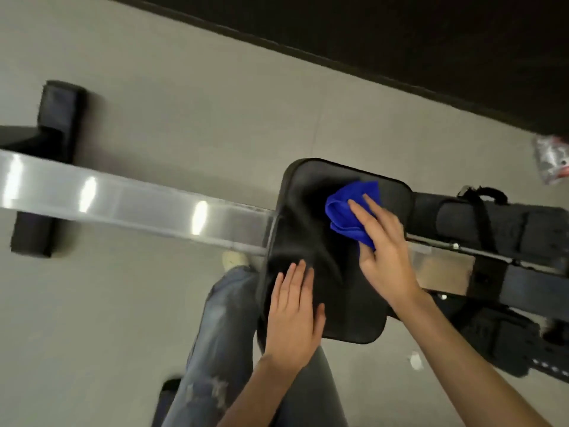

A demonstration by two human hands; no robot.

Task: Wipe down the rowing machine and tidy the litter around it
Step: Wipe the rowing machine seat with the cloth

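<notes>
1. Nearest the lens: two bare forearms rising from the bottom edge, elbows cut off by the frame.
2. Beneath them, faded blue ripped-denim jeans [215, 328] on a leg, ending in a pale shoe toe [234, 259] half hidden behind the seat's left edge.
3. Left hand [294, 315] laid flat and open, fingers together, on the near left part of the black padded rectangular rowing-machine seat [354, 303]; gripping nothing.
4. Right hand [385, 251] spread palm-down, pressing a crumpled bright blue microfibre cloth [345, 211] onto the far middle of the same seat; fingers extended over the cloth rather than curled round it, lower part of the cloth hidden under the palm.
5. Seat astride a long shiny silver metal rail [123, 198], running left to the frame edge with glare patches; section under the seat concealed.
6. Black rear support foot [55, 118] crossing under the rail at far left, blurred and partly cut off.
7. To the right, dark footrests with a black strap [483, 217], smeared by motion, detail unclear.
8. Crinkled white-and-red wrapper [552, 161] on the grey floor [184, 103] at the right edge, cropped; print unreadable.
9. Small white scrap [415, 361] on the floor just beside the near footrest, too blurred to identify.
10. Dark band [400, 32] across the top, featureless.
</notes>
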